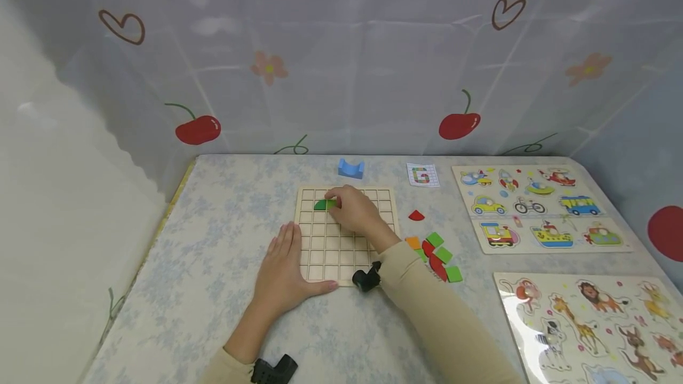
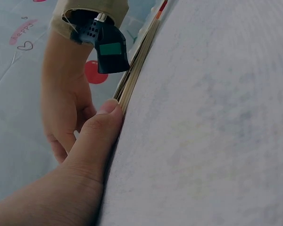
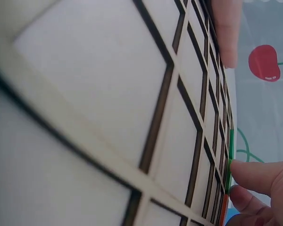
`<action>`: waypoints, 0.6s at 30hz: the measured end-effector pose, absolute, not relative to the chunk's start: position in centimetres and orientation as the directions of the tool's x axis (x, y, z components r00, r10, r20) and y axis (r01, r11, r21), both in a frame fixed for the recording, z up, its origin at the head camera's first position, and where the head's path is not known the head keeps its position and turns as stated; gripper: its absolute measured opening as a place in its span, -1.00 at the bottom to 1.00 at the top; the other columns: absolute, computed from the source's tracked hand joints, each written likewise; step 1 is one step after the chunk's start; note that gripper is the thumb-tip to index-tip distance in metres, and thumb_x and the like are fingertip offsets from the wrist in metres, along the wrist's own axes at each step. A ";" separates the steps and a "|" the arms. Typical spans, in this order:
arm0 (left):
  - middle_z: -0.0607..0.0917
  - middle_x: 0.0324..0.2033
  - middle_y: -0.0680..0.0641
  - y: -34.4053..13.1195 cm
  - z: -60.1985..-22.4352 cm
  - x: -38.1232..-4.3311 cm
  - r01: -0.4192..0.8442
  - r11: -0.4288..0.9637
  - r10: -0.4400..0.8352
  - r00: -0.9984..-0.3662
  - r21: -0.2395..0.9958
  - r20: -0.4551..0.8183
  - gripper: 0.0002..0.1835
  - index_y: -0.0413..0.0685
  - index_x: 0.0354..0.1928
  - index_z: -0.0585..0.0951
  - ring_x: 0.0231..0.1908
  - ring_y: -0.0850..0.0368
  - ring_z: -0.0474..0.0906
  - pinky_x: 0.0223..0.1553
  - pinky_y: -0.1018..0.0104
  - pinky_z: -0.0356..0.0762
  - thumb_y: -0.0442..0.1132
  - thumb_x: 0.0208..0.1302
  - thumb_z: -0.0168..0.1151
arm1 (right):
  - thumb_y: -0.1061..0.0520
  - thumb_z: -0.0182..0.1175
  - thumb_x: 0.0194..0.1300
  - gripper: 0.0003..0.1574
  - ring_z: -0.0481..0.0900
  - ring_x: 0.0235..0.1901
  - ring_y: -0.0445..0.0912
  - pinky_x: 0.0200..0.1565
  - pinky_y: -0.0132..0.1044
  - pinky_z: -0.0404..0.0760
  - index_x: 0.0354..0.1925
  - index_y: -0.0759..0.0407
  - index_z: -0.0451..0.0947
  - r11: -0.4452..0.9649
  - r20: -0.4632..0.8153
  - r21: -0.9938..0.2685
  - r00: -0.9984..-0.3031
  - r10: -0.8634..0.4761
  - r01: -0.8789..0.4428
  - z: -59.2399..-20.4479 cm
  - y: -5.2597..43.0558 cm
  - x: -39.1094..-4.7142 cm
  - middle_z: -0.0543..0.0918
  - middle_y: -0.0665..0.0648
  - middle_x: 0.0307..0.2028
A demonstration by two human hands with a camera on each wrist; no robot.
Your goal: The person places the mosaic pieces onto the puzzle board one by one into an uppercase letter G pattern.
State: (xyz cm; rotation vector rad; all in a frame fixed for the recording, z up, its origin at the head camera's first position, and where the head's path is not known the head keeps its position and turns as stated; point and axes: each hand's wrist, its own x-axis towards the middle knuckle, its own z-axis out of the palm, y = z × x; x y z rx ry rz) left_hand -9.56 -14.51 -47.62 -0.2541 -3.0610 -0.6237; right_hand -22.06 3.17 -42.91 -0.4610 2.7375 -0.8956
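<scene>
A wooden grid board [image 1: 320, 243] lies on the table. My left hand [image 1: 283, 271] rests flat along its left edge, fingers straight, with the thumb reaching along the front edge. In the left wrist view that thumb touches the board's side [image 2: 137, 66]. Over the upper cells, my right hand [image 1: 353, 211] pinches a light green tile [image 1: 331, 203] with thumb and curled fingers. Directly left of it sits a dark green rounded tile [image 1: 320, 205] in the grid. An orange-red edge [image 3: 224, 209] shows by the fingertips in the right wrist view; the head view hides it.
Right of the board lie loose green squares [image 1: 444, 255], red pieces [image 1: 436, 265], an orange tile [image 1: 413, 243] and a separate red piece [image 1: 417, 216]. Behind are a blue block [image 1: 351, 169] and a pattern card [image 1: 423, 175]. Vehicle [image 1: 512, 194] and animal [image 1: 581, 295] puzzle boards lie farther right.
</scene>
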 end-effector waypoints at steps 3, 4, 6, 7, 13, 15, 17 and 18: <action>-0.08 0.58 -0.21 -14.5 -47.6 -9.5 0.157 0.908 0.155 -0.987 0.388 0.037 0.57 -0.26 0.56 -0.10 0.59 -0.07 -0.20 0.57 -0.02 -0.11 0.80 -0.27 0.03 | 0.09 0.17 0.42 -0.58 0.49 -0.41 -0.10 -0.44 -0.30 0.41 0.22 -0.03 0.58 0.760 -0.093 -0.598 -0.920 -0.381 -0.254 -43.1 2.8 -22.2 0.57 0.06 -0.20; -0.08 0.58 -0.21 -14.5 -47.6 -9.5 0.157 0.907 0.155 -0.987 0.390 0.036 0.57 -0.26 0.56 -0.10 0.59 -0.07 -0.20 0.57 -0.02 -0.11 0.80 -0.27 0.03 | 0.08 0.18 0.42 -0.58 0.49 -0.41 -0.10 -0.44 -0.30 0.42 0.21 -0.03 0.59 0.760 -0.088 -0.595 -0.918 -0.386 -0.262 -43.1 2.7 -22.3 0.57 0.06 -0.20; -0.08 0.58 -0.21 -14.5 -47.6 -9.5 0.158 0.904 0.156 -0.987 0.397 0.037 0.57 -0.25 0.56 -0.10 0.59 -0.07 -0.20 0.57 -0.02 -0.11 0.79 -0.27 0.05 | 0.05 0.19 0.42 -0.61 0.50 -0.39 -0.10 -0.43 -0.29 0.44 0.19 -0.03 0.60 0.766 -0.086 -0.584 -0.918 -0.387 -0.269 -43.1 2.4 -22.4 0.57 0.05 -0.20; -0.08 0.58 -0.21 -14.5 -47.7 -9.5 0.158 0.903 0.156 -0.987 0.400 0.037 0.57 -0.25 0.56 -0.10 0.59 -0.07 -0.20 0.57 -0.02 -0.11 0.79 -0.27 0.06 | 0.05 0.19 0.42 -0.62 0.51 -0.38 -0.10 -0.41 -0.29 0.45 0.17 -0.03 0.61 0.771 -0.089 -0.579 -0.919 -0.385 -0.267 -43.2 2.3 -22.4 0.58 0.05 -0.19; -0.08 0.58 -0.21 -14.4 -47.7 -9.5 0.160 0.904 0.159 -0.987 0.398 0.035 0.56 -0.25 0.56 -0.11 0.59 -0.06 -0.20 0.57 -0.02 -0.11 0.79 -0.27 0.05 | 0.04 0.21 0.41 -0.67 0.57 -0.26 -0.12 -0.27 -0.25 0.56 0.12 -0.06 0.65 0.800 -0.104 -0.548 -0.929 -0.355 -0.245 -43.1 2.0 -22.1 0.62 0.05 -0.01; -0.07 0.58 -0.21 -14.5 -47.7 -9.5 0.162 0.905 0.158 -0.987 0.393 0.041 0.56 -0.25 0.56 -0.10 0.58 -0.07 -0.19 0.56 -0.03 -0.10 0.79 -0.27 0.05 | 0.04 0.20 0.42 -0.65 0.58 -0.23 -0.12 -0.25 -0.25 0.58 0.13 -0.05 0.65 0.804 -0.100 -0.538 -0.928 -0.359 -0.253 -43.1 2.0 -22.0 0.62 0.06 0.04; -0.06 0.57 -0.22 -14.5 -47.7 -9.5 0.163 0.905 0.158 -0.986 0.393 0.046 0.56 -0.26 0.56 -0.09 0.58 -0.08 -0.19 0.56 -0.03 -0.10 0.78 -0.26 0.06 | 0.03 0.18 0.43 -0.62 0.58 -0.25 -0.13 -0.27 -0.26 0.57 0.18 -0.06 0.62 0.804 -0.099 -0.533 -0.925 -0.368 -0.263 -43.0 2.1 -22.0 0.64 0.06 0.05; -0.06 0.57 -0.22 -14.5 -47.7 -9.5 0.163 0.905 0.157 -0.986 0.392 0.047 0.56 -0.27 0.56 -0.09 0.58 -0.08 -0.18 0.56 -0.03 -0.09 0.78 -0.27 0.06 | 0.03 0.17 0.43 -0.59 0.58 -0.28 -0.13 -0.30 -0.26 0.56 0.21 -0.06 0.59 0.802 -0.101 -0.536 -0.922 -0.373 -0.266 -42.9 2.2 -21.9 0.66 0.06 0.01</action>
